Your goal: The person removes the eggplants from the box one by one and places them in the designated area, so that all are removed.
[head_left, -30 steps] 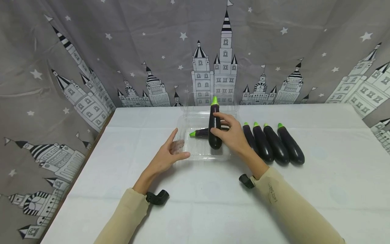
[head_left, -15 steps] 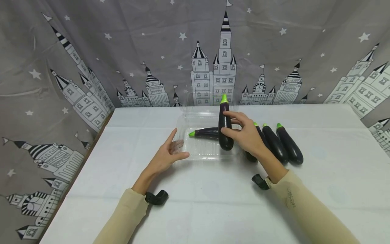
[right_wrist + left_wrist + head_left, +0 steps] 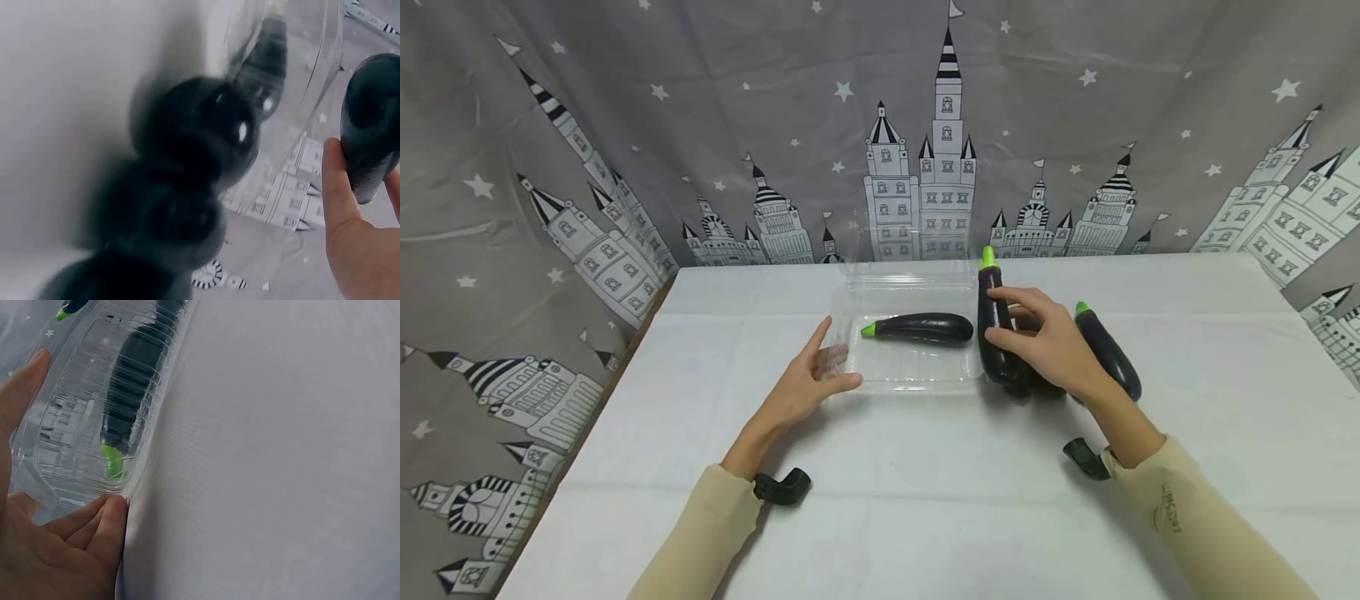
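Note:
My right hand (image 3: 1051,343) pinches a dark purple eggplant (image 3: 992,312) with a bright green stem end. In the head view it is at the right edge of a clear plastic clamshell box (image 3: 917,373), stem pointing away. In the right wrist view the held eggplant (image 3: 375,112) appears raised beside the row. Inside the box another eggplant (image 3: 923,327) lies crosswise, stem to the left. My left hand (image 3: 797,387) touches the box's left end with fingers and thumb spread; the left wrist view shows the fingertips (image 3: 115,506) against its wall.
Right of the box lies a row of eggplants, mostly hidden under the right hand; the outermost eggplant (image 3: 1107,352) shows fully. A white cloth (image 3: 880,517) covers the table. A grey castle-print curtain (image 3: 805,75) hangs behind. The box's clear lid (image 3: 910,246) stands raised at the back.
My right hand has moved right with its eggplant, from above the box to beside the row. The eggplant in the box has come into full view. My left hand has stayed put.

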Motion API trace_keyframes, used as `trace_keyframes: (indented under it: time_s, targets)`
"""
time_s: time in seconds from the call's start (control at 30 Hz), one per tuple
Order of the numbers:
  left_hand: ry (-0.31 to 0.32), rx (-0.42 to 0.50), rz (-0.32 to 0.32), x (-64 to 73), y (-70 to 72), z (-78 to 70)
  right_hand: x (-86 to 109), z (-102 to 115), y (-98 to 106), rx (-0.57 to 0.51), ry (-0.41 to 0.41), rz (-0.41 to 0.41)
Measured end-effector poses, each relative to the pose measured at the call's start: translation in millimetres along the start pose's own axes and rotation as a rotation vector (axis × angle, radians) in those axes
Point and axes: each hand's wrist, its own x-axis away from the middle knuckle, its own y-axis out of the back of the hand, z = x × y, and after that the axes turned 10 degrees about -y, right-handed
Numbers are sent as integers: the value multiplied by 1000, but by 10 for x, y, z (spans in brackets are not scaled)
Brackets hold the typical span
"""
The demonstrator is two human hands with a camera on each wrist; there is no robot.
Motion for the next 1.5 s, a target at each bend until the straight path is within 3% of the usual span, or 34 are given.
trace_keyframes:
  time_s: [0.9,1.2,1.5]
  targets:
    - [11,12,0,7,1,-16,419,-377,772,186,-35,-93]
    - [11,11,-2,6,12,-2,445,-518,1029,201,-104,-136]
    - [5,25,0,9,0,-22,451,-756,1242,237,-111,-161]
